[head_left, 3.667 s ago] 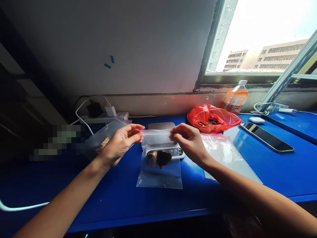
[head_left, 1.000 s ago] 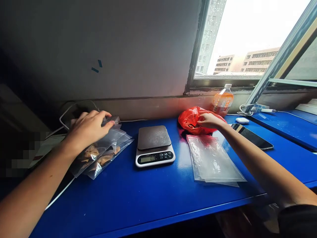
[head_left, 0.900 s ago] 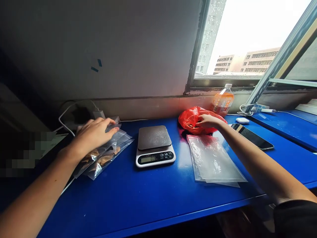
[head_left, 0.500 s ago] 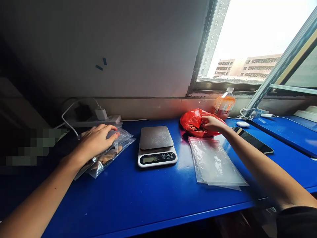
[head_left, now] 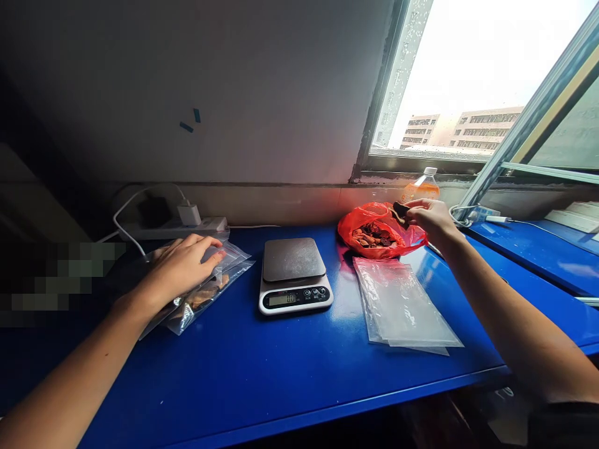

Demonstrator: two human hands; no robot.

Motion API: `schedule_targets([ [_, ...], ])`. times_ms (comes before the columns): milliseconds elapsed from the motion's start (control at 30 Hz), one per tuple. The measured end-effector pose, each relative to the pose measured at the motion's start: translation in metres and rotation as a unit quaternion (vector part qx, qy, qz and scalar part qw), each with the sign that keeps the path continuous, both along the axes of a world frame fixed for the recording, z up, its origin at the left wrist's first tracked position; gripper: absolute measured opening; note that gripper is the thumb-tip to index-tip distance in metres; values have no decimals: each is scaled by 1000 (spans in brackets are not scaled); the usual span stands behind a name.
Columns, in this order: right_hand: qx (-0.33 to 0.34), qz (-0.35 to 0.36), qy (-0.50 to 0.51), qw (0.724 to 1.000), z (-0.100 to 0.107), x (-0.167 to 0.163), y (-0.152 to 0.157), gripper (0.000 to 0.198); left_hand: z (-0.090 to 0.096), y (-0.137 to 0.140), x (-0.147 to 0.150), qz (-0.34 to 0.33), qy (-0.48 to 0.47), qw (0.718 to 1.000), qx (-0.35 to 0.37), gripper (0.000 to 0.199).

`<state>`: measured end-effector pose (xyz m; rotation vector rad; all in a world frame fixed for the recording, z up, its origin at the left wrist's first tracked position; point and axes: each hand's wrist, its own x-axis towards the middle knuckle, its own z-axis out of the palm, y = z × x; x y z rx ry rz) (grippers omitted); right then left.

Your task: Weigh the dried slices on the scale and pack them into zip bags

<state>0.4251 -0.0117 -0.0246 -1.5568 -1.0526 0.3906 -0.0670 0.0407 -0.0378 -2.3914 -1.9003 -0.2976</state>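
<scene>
My right hand (head_left: 433,218) pinches a dark brown dried slice (head_left: 400,212) just above the right side of a red plastic bag (head_left: 349,232). The bag is open at the top and holds many reddish-brown dried pieces (head_left: 372,236). On the left, my left hand (head_left: 182,268) rests with fingers loosely spread on clear zip bags (head_left: 187,318) that contain tan dried pieces. Between the hands stands a white kitchen scale (head_left: 296,274) with a bare metal plate; its display appears to read zero. Flat clear zip bags (head_left: 407,308) lie in front of the red bag.
An orange drink bottle (head_left: 425,184) stands behind the red bag, by the window. A power strip (head_left: 210,224) with a white charger (head_left: 189,215) and cable lies along the wall at left. The blue table's front edge (head_left: 327,418) runs across the bottom.
My right hand has come up out of the red bag and to the right, now with a dark dried slice in its fingers. My left hand has stayed in place.
</scene>
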Motion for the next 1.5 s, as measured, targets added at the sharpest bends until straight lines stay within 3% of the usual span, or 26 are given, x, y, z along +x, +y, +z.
schedule_targets([
  [133, 34, 50, 59, 996, 18, -24, -20, 20, -1, -1, 1, 0, -3, 1000, -1, 41],
  [267, 19, 161, 43, 986, 29, -82, -27, 22, -3, -1, 2, -5, 4, 1000, 3, 42],
  [433, -131, 309, -100, 937, 9, -166, 1, 20, -5, -1, 2, -8, 18, 1000, 3, 43],
  [533, -161, 329, -134, 921, -8, -194, 23, 18, -5, -1, 0, -11, 18, 1000, 3, 44],
  [633, -162, 328, -149, 919, -13, -203, 34, 18, -6, -1, -1, -22, 5, 1000, 3, 45],
  [733, -139, 307, -190, 922, -7, -198, 31, 20, -7, 0, -2, -30, -2, 999, 13, 46],
  [833, -68, 270, -250, 927, -1, -183, 16, 22, -8, -1, 0, -29, -2, 999, 18, 46],
  [1000, 4, 228, -243, 943, -12, -144, -17, 20, -6, -5, 3, -23, 15, 1000, -4, 44],
  [1167, 14, 138, -272, 952, -25, -112, -26, 20, -1, -7, 5, -23, 25, 999, -21, 44],
  [1333, -12, 67, -331, 941, -21, -111, -25, 17, 1, -4, 4, -17, 38, 999, -32, 42],
  [1500, 0, -80, -356, 931, -5, -108, -33, 26, 11, -9, 4, -13, 7, 998, 57, 39],
])
